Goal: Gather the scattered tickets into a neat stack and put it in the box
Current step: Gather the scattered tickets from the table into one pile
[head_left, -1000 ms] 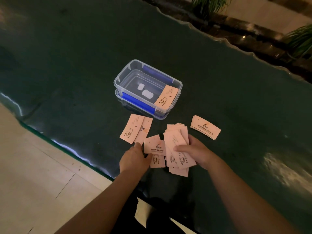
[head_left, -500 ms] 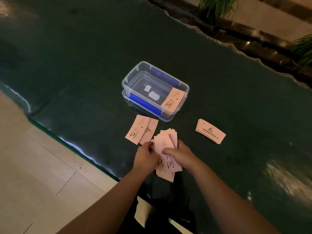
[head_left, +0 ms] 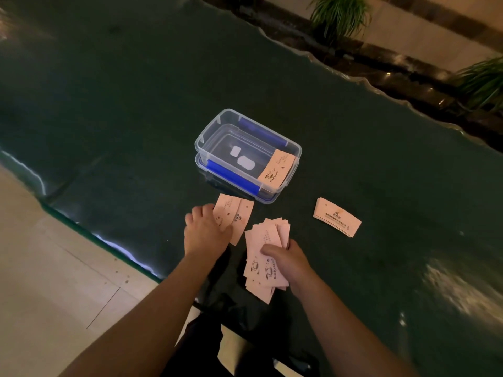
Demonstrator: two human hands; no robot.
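Tabletop (head_left: 136, 104), dark green w/ wavy glassy edge, fills most of the view; pale tiled floor (head_left: 40, 268) at lower left, potted plants (head_left: 340, 14) beyond the far edge. Clear plastic box (head_left: 217, 126) w/ blue side clips sits open near centre; one pink ticket (head_left: 276, 168) lies propped across its right end, resting on the rim. Right hand (head_left: 288, 261) is closed round a loose fanned bunch of tickets (head_left: 262, 263), thumb pressed on top, fingers underneath, bunch uneven and just off the table near the front edge. Left hand (head_left: 202, 231) is curled, fingertips down on two overlapping tickets (head_left: 236, 216) lying just in front of the box; can't tell if it has pinched them or only presses on them. Small squared stack of tickets (head_left: 337, 220) lies apart on the table, to the right of the box, untouched by either hand.
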